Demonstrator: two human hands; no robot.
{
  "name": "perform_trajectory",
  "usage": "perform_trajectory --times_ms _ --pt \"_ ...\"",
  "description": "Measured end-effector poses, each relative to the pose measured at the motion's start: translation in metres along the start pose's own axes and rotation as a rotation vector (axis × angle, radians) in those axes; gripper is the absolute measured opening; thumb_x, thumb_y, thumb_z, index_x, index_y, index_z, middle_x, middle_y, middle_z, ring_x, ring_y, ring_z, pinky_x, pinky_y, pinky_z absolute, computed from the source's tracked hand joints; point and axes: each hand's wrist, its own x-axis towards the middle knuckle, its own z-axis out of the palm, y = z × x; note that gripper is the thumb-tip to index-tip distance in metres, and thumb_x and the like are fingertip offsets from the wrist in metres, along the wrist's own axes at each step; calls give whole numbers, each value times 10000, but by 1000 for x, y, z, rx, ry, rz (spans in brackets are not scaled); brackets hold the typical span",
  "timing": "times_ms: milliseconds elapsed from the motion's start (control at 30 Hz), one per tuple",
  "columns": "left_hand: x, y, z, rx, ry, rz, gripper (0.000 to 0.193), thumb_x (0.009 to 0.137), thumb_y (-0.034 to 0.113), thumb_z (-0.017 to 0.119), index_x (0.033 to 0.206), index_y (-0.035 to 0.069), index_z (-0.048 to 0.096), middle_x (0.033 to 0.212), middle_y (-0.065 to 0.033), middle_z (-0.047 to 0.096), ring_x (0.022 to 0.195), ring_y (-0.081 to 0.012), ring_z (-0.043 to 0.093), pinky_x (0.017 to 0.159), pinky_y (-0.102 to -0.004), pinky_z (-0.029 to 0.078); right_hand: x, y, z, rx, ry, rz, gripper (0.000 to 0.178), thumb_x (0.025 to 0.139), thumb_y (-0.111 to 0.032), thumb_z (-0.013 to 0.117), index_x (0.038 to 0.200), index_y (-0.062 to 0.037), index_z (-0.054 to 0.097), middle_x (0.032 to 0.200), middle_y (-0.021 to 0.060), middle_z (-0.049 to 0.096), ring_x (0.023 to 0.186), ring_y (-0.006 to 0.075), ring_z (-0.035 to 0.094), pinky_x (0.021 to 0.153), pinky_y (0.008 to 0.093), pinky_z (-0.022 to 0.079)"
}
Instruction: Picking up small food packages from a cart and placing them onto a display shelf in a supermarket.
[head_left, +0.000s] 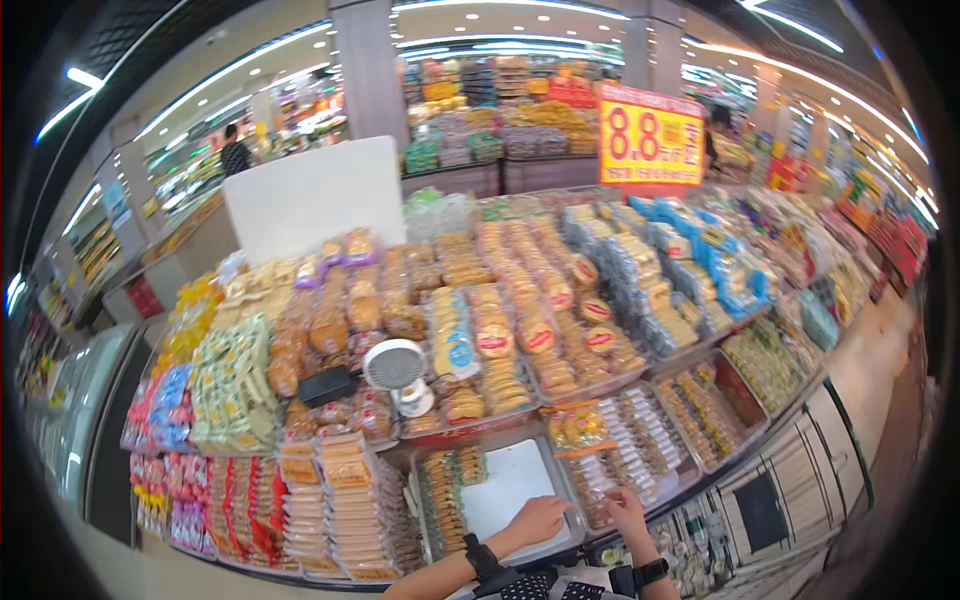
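Observation:
My left hand [541, 518] is over the right side of a metal tray [572, 527], its fingers reaching to the right, apart and with nothing visible in them. In that tray, small brown wrapped snacks [440, 500] stand in rows on the left, beside a bare white board [508, 478]. My right hand [626, 512] hovers at the front of the neighbouring tray, its fingers bent together over small wrapped snacks [592, 478]. What those fingers pinch, if anything, is too small to tell. Orange-and-yellow packets [580, 428] lie at the back of this second tray.
A white kitchen scale [395, 367] and a black box [327, 386] stand among bagged pastries [362, 308]. Stacks of long wrapped biscuits [350, 500] rise at front left. A red-and-yellow sign [650, 140] stands behind. A metal rack [790, 490] is at front right.

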Motion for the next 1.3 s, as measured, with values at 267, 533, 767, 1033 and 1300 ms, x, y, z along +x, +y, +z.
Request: perform_trajectory --times_ms 267,533,767,1033,1300 --pt "10 44 68 -257 -436 204 237 733 145 452 939 42 504 875 -121 520 822 -285 502 717 -355 410 -84 53 -61 175 374 30 151 735 -81 524 859 5 512 692 46 532 606 127 532 534 237 440" --pt "12 66 122 -268 -786 274 228 735 147 457 918 21 509 863 -144 513 830 -295 496 725 -346 404 -165 126 -92 194 705 269 151 711 -74 514 840 5 513 681 47 518 580 118 511 499 239 414" --pt "14 67 164 -222 -958 181 272 720 149 477 949 5 507 934 -160 508 900 -304 478 789 -344 379 -204 179 -90 95 846 412 211 678 -89 519 868 1 509 750 63 527 648 145 522 582 256 429" --pt "17 62 206 -173 -986 61 292 703 126 483 976 23 480 919 -173 486 883 -330 464 759 -371 383 -209 205 -86 6 843 479 379 627 -108 542 987 -9 478 877 152 522 769 244 517 659 309 432" --pt "20 51 244 -138 -1085 -132 387 715 129 517 1073 4 439 1011 -163 493 908 -246 507 762 -319 409 -168 224 -101 -149 767 401 510 610 -104 562 1094 -43 416 1036 199 443 978 343 411 830 370 346"
